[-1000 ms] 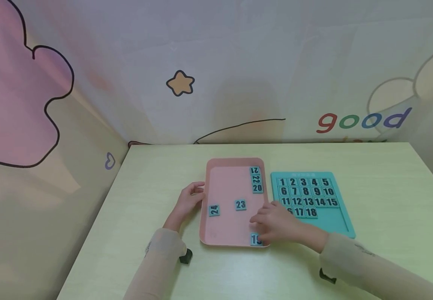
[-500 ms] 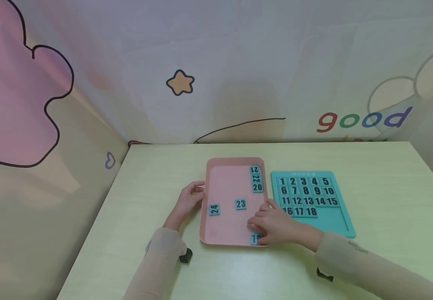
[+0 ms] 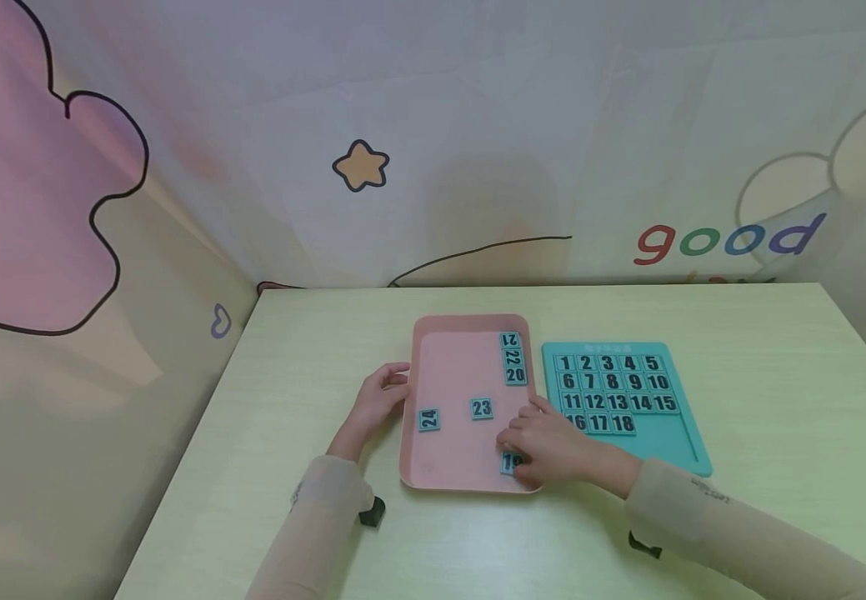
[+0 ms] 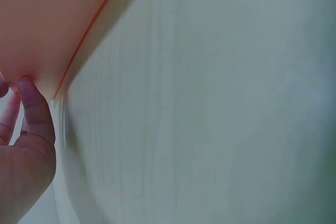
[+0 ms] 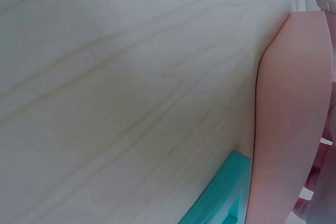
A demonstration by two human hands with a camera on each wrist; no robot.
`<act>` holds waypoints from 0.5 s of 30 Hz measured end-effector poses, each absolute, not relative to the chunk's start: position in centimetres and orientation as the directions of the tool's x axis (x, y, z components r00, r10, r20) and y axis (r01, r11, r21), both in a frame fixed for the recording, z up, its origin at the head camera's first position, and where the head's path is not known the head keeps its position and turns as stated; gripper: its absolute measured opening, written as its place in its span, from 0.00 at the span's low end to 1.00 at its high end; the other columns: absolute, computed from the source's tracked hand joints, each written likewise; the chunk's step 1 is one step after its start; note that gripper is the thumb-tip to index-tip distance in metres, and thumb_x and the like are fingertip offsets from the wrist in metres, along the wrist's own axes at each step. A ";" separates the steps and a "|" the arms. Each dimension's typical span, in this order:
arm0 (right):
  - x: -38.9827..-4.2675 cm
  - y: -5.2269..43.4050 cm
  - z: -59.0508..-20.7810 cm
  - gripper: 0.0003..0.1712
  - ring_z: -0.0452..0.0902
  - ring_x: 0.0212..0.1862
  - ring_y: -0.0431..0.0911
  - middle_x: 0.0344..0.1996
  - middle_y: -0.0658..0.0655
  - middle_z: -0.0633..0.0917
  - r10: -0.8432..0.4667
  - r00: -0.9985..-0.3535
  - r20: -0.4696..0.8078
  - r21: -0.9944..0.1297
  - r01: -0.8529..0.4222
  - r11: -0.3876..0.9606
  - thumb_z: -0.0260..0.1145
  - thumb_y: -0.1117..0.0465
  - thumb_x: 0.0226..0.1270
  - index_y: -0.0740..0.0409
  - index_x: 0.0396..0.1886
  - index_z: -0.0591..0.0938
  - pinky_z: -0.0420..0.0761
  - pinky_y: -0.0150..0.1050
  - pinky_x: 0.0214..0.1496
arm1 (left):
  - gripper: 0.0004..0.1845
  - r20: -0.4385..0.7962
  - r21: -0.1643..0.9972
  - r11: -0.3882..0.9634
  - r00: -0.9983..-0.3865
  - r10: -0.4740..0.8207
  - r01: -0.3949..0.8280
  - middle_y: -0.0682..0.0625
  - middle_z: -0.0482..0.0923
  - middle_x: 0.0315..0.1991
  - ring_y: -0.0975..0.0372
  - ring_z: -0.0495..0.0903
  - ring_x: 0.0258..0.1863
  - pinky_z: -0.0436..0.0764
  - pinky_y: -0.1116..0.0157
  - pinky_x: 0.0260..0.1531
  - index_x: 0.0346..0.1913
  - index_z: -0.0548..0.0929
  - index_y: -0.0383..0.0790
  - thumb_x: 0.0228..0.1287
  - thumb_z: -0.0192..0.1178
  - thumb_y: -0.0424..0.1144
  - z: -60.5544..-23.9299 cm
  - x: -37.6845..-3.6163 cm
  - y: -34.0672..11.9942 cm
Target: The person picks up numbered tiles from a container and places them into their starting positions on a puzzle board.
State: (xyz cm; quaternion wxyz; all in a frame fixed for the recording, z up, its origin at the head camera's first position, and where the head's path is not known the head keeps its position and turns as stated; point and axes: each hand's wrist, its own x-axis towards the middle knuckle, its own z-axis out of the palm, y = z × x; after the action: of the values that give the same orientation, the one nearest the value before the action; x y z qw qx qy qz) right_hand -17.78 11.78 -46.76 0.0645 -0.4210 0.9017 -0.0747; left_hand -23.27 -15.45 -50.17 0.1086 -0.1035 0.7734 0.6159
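Observation:
In the head view, my left hand holds the left rim of the pink tray. The left wrist view has the thumb of that hand against the tray's outer wall. Over the tray's near right corner, my right hand pinches the 19 number tile, its second digit partly covered by the thumb. Elsewhere in the tray lie tiles 24, 23, 20, 22 and 21. In the right wrist view, the tray wall hides most of the right hand.
Right of the tray lies a teal number board, with tiles 1 to 18 set in rows. Its lower left part is hidden by my right hand. A pale wooden table carries both, backed by a printed cloth wall.
The 19 tile has slid a little away from the tray's near edge, moving with my right hand's fingers. My left hand and the other tiles have stayed put.

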 end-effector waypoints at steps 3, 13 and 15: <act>-17.9 11.8 -46.8 0.17 0.66 0.35 0.41 0.31 0.45 0.81 -0.764 -0.645 -0.024 -0.169 -0.751 0.639 0.66 0.48 0.46 0.48 0.37 0.80 0.56 0.55 0.62 | 0.20 -0.285 0.932 0.226 -0.958 -0.026 -0.283 0.44 0.72 0.42 0.61 0.73 0.35 0.75 0.70 0.34 0.53 0.72 0.40 0.55 0.55 0.31 -50.2 -23.3 -15.4; -17.8 11.2 -47.0 0.28 0.63 0.34 0.41 0.27 0.44 0.78 -0.681 -0.725 -0.103 -0.129 -0.669 0.732 0.64 0.33 0.39 0.49 0.32 0.78 0.59 0.46 0.59 | 0.20 -0.292 0.924 0.250 -0.956 -0.021 -0.288 0.44 0.73 0.43 0.60 0.73 0.37 0.75 0.70 0.36 0.54 0.72 0.40 0.56 0.55 0.32 -50.3 -23.4 -15.6; -17.7 10.9 -47.0 0.28 0.62 0.34 0.41 0.25 0.44 0.77 -0.658 -0.743 -0.121 -0.113 -0.649 0.753 0.64 0.32 0.38 0.48 0.31 0.77 0.59 0.45 0.59 | 0.20 -0.302 0.920 0.257 -0.953 -0.023 -0.297 0.44 0.73 0.43 0.60 0.73 0.38 0.75 0.69 0.37 0.54 0.72 0.41 0.56 0.55 0.33 -49.9 -23.3 -15.5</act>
State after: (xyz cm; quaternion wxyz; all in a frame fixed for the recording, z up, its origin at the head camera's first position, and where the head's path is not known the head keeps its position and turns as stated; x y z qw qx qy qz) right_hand -17.70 10.95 -47.02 0.0766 -0.3502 0.9330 -0.0319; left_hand -23.25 -15.51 -49.92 0.1141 -0.1020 0.7846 0.6009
